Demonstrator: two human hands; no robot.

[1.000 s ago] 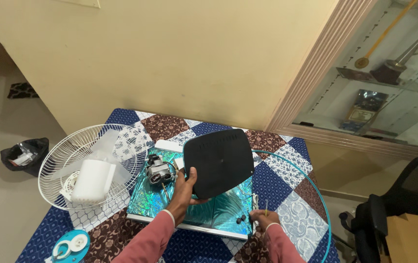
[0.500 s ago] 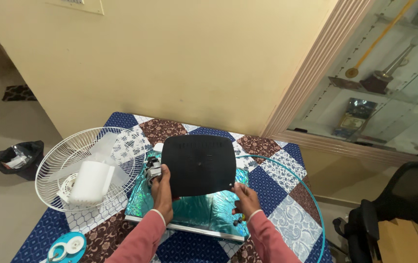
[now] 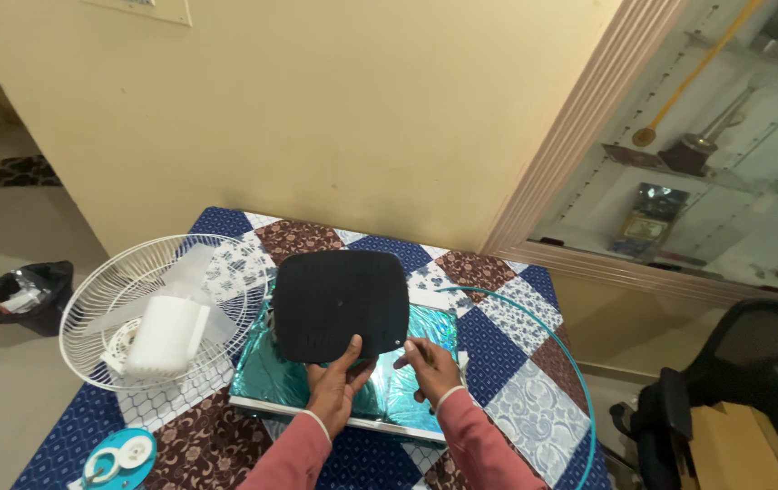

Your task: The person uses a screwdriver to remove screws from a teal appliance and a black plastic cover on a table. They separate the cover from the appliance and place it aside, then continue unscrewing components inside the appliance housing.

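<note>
- The left hand (image 3: 339, 386) supports the black plastic cover (image 3: 339, 306) from below, thumb on its front and the other fingers hidden behind, so the cover stands tilted above the shiny teal board (image 3: 316, 386).
- The right hand (image 3: 427, 367) pinches the cover's lower right corner with its fingertips, probably to steady it.
- The white fan grille (image 3: 157, 304), with a white housing (image 3: 164, 338) lying in it, rests at the left on the patchwork tablecloth (image 3: 507, 336), apart from the hands.
</note>
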